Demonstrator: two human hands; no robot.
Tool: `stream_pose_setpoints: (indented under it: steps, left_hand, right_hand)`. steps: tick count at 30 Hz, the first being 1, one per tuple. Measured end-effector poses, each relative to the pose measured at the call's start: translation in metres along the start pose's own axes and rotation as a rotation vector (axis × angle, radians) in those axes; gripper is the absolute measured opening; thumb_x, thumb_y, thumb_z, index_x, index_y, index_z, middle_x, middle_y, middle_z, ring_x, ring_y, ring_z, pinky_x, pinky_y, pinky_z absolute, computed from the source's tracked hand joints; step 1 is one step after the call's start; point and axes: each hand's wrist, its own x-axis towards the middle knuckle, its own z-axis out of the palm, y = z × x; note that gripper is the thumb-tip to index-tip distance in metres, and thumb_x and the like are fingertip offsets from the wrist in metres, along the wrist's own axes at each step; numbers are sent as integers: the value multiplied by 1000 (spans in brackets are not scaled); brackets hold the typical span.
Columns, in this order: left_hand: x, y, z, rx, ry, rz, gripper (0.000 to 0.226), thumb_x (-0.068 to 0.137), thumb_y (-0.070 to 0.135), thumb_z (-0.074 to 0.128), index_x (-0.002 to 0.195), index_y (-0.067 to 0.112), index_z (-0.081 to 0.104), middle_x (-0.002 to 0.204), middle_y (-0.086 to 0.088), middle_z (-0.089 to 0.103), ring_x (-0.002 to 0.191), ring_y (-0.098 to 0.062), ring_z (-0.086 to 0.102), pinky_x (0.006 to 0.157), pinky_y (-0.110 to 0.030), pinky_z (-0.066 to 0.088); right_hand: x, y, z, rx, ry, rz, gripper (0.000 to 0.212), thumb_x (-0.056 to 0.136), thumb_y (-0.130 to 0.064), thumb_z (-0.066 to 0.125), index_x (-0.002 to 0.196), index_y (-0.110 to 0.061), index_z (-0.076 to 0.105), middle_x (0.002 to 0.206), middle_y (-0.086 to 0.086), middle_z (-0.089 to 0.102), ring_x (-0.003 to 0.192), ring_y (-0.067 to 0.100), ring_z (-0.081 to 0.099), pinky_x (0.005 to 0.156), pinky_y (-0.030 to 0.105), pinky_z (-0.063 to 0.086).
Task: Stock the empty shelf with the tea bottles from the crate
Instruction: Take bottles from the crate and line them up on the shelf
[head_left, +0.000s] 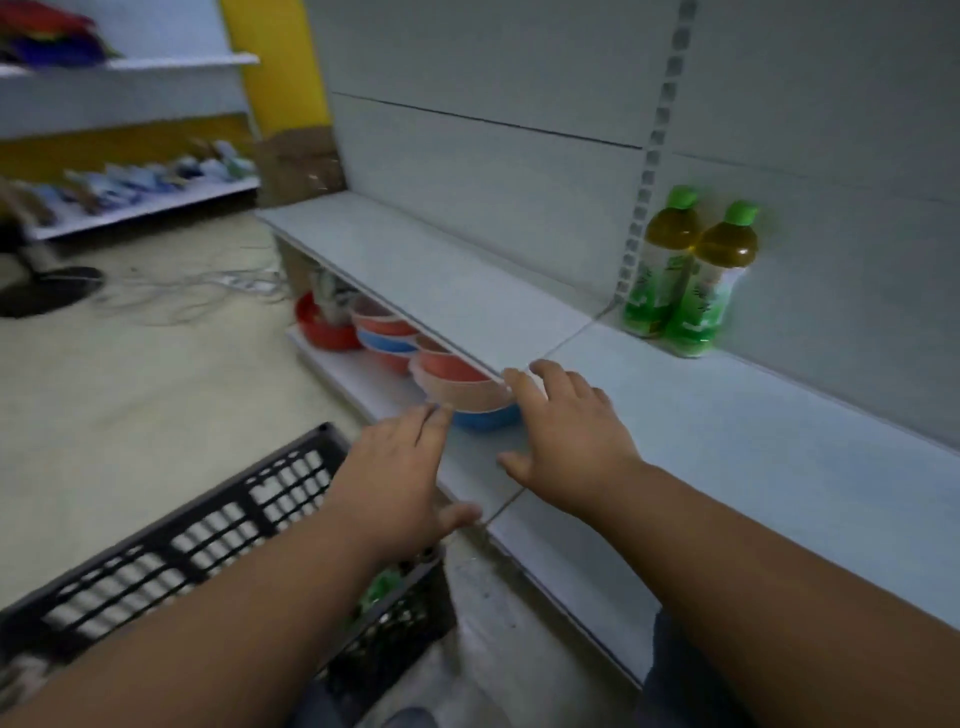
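Two tea bottles with green caps and green labels stand upright side by side at the back of the grey shelf (753, 441), one (660, 265) just left of the other (714, 283). A black slatted crate (171, 551) sits on the floor at lower left; green bottle tops (382, 587) show inside it under my left forearm. My left hand (400, 467) hovers with straight fingers and empty above the crate's far corner. My right hand (566, 436) is spread and empty over the shelf's front edge.
Stacked red, pink and blue bowls (441, 379) fill the lower shelf beneath the grey one. Cables (208, 291) and a dark round stand base (47, 291) lie on the floor at left. Further shelves with goods (135, 192) line the left wall.
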Motion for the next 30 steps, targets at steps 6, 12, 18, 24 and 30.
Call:
stream_pose_setpoints:
  steps: [6, 12, 18, 24, 30]
  left_hand:
    - [-141, -63, -21, 52, -26, -344, 112, 77, 86, 47, 160, 20, 11, 165, -4, 23, 148, -23, 25, 119, -42, 25]
    - [-242, -79, -32, 62, -20, -627, 107, 77, 82, 52, 159, 21, 19, 159, -1, 35, 141, -23, 36, 111, -41, 34]
    - [-292, -112, -8, 5, -53, -808, 103, 76, 80, 55, 156, 21, 27, 149, 0, 45, 131, -23, 46, 105, -40, 42]
    - [-305, -174, 66, -126, -57, -901, 89, 81, 76, 53, 151, 22, 36, 142, -2, 51, 125, -23, 49, 103, -40, 44]
    - [-303, -248, 143, -115, -142, -909, 103, 87, 74, 50, 159, 13, 10, 167, -13, 10, 152, -29, 11, 123, -43, 15]
  right_hand:
    - [-21, -122, 14, -34, -89, -304, 86, 80, -62, 64, 149, -29, 24, 149, 11, 34, 133, 34, 37, 104, 49, 34]
    - [-44, -214, 25, 22, -124, -544, 83, 82, -63, 62, 150, -32, 27, 153, 6, 35, 136, 31, 35, 106, 51, 35]
    - [-28, -280, 62, 5, -216, -699, 75, 83, -59, 63, 145, -30, 33, 147, 6, 40, 132, 31, 39, 105, 51, 36]
    - [6, -334, 164, 38, -383, -736, 72, 80, -59, 66, 141, -31, 40, 139, 3, 48, 123, 25, 47, 99, 47, 44]
    - [42, -390, 270, 36, -516, -710, 74, 79, -56, 70, 142, -29, 41, 137, 2, 49, 123, 23, 48, 97, 43, 46]
